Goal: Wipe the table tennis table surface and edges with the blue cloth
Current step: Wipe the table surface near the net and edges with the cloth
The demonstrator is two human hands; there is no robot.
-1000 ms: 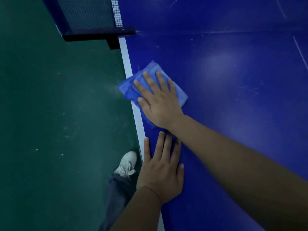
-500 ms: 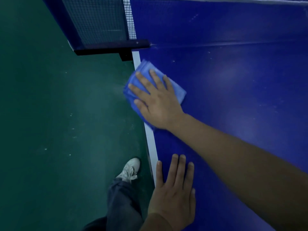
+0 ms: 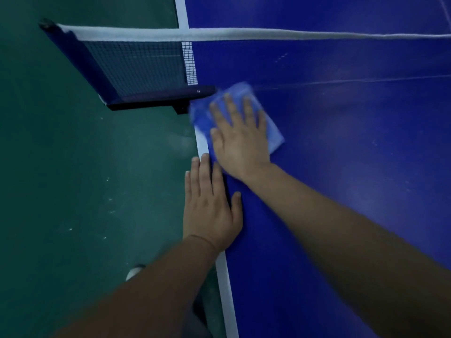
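The edge wipe was in hand: the right grip (image 3: 240, 140) lay spread flat, pressing the blue cloth (image 3: 274, 136) onto the surface (image 3: 341, 179) at its left edge, just beside the net clamp (image 3: 156, 98). The left grip (image 3: 211, 211), fingers straight and holding nothing, rested on the white edge line (image 3: 225, 289) just nearer. Next, the cloth probably needed working round the clamp or along the edge. Blur smeared the cloth's far corner, and the palm hid its middle.

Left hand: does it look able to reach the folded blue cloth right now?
Probably yes. The left hand lies flat, fingertips just short of the folded blue cloth; nothing lies between, though the right hand covers most of it.
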